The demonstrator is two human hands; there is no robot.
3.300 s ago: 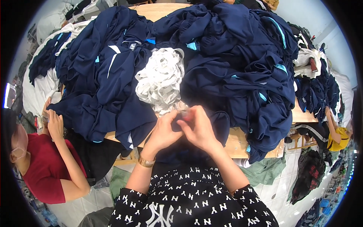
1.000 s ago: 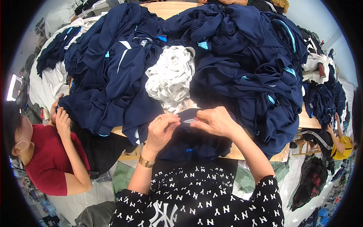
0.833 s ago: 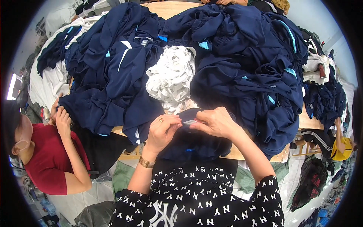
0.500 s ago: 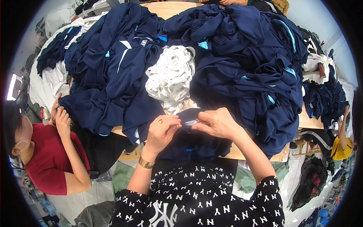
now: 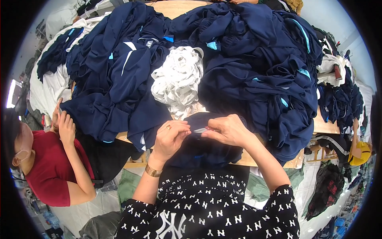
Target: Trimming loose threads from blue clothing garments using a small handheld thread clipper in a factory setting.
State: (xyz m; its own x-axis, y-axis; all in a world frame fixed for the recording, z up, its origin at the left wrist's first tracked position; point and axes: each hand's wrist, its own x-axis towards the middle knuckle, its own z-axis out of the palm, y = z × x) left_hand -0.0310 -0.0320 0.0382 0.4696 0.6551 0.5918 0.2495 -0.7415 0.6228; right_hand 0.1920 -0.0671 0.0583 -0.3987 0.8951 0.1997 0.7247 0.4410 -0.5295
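My right hand (image 5: pixel 229 130) grips a small pair of thread snips (image 5: pixel 200 130), their pale blades pointing left toward my other hand. The fingers of my left hand (image 5: pixel 172 134) are pinched together on the edge of a navy garment (image 5: pixel 205 153), which hangs over the table's near edge and into my lap. Any thread between the blades and my left fingertips is too fine to make out. Just beyond my hands lies a heap of white elastic band (image 5: pixel 178 79).
Large piles of navy garments with light-blue trim lie to the left (image 5: pixel 115 71) and right (image 5: pixel 258 67) on a wooden table (image 5: pixel 179 8). A co-worker in a red shirt (image 5: pixel 53 167) handles navy cloth at left. Another in yellow (image 5: pixel 360 153) is at far right.
My hands hold nearly the same position, and the snips' blades look slightly closer together. At far right, the co-worker in yellow has shifted a little. The whole view has moved slightly.
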